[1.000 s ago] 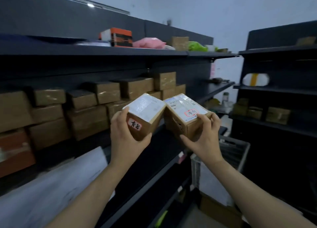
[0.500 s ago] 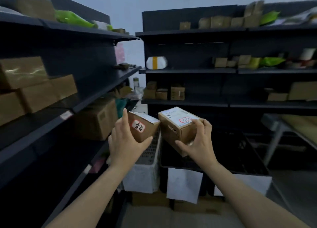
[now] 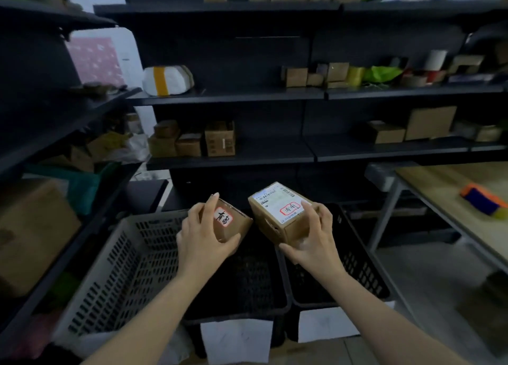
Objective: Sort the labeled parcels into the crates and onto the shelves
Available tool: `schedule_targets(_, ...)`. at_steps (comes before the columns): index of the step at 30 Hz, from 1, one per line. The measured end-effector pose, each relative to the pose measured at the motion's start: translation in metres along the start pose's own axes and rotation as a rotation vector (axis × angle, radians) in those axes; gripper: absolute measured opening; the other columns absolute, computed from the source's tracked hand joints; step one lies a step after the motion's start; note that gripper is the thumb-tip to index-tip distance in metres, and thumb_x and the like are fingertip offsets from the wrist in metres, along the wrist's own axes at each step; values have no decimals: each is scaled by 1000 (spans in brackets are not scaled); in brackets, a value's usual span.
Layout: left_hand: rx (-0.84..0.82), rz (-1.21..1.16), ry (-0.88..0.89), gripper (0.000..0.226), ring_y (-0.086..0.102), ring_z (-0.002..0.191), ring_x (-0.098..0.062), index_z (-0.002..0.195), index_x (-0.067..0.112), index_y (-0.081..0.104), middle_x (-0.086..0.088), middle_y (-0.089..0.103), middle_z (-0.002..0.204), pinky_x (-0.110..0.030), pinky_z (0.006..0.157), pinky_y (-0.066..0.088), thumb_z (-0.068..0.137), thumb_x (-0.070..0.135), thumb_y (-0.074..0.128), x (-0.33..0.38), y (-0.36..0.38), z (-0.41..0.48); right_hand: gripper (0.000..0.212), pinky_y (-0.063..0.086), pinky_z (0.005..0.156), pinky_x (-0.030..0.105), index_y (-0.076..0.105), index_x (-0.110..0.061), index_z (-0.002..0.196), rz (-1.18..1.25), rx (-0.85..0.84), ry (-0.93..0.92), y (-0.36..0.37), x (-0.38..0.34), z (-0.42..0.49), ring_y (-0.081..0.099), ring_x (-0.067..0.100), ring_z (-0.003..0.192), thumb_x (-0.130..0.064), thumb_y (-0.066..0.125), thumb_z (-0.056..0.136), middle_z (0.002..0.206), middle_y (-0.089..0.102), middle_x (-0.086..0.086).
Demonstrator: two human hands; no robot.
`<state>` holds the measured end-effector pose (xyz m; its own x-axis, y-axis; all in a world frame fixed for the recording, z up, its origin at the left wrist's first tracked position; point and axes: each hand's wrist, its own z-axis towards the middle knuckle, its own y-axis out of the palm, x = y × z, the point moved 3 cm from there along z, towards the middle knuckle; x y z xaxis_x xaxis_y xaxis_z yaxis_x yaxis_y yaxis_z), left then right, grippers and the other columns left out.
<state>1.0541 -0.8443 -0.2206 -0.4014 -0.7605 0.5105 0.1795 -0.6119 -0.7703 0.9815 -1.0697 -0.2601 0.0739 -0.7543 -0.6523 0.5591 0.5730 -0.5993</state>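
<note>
My left hand (image 3: pixel 203 238) grips a small brown parcel (image 3: pixel 233 224) with a red-edged handwritten sticker. My right hand (image 3: pixel 313 238) holds a second brown parcel (image 3: pixel 277 213) that bears a white shipping label and a red-circled mark. Both parcels hang side by side above the crates. Below them stand a grey perforated crate (image 3: pixel 121 268) on the left, a black crate (image 3: pixel 247 287) in the middle and another black crate (image 3: pixel 360 268) on the right. White paper sheets hang on the fronts of the black crates.
Dark shelving (image 3: pixel 233 98) ahead carries several cardboard boxes, a white bundle with a yellow band (image 3: pixel 166 80) and green bags. More dark shelves with boxes (image 3: pixel 33 227) stand close on the left. A wooden table (image 3: pixel 450 199) with an orange-and-blue object is at the right.
The view has swung from the left shelves round to the crates and tilted down. Both hands have carried their parcels along and now hold them lower, over the crates.
</note>
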Motion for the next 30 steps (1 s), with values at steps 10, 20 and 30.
schedule_targets(10, -223, -126, 67, 72, 39, 116, -18, 133, 40, 37, 5, 29, 128, -42, 98, 39, 70, 50, 71, 18, 133, 132, 87, 39, 108, 44, 36, -25, 142, -143, 10, 204, 16, 102, 94, 27, 29, 133, -33, 82, 69, 141, 7, -7)
schedule_targets(20, -388, 83, 115, 69, 32, 124, -27, 144, 49, 16, -9, 29, 138, -43, 106, 25, 84, 62, 47, 28, 226, 207, 81, 45, 101, 41, 38, -25, 139, -192, 41, 458, 29, 175, 154, 39, 31, 127, -37, 80, 70, 142, 14, 4)
schedule_targets(30, -676, -50, -53, 62, 33, 118, -31, 133, 36, 36, -8, 27, 128, -36, 96, 41, 79, 47, 65, 64, 346, 198, 78, 49, 96, 44, 37, -29, 135, -238, -25, 632, 12, 287, 165, 40, 34, 126, -43, 79, 71, 145, 15, 8)
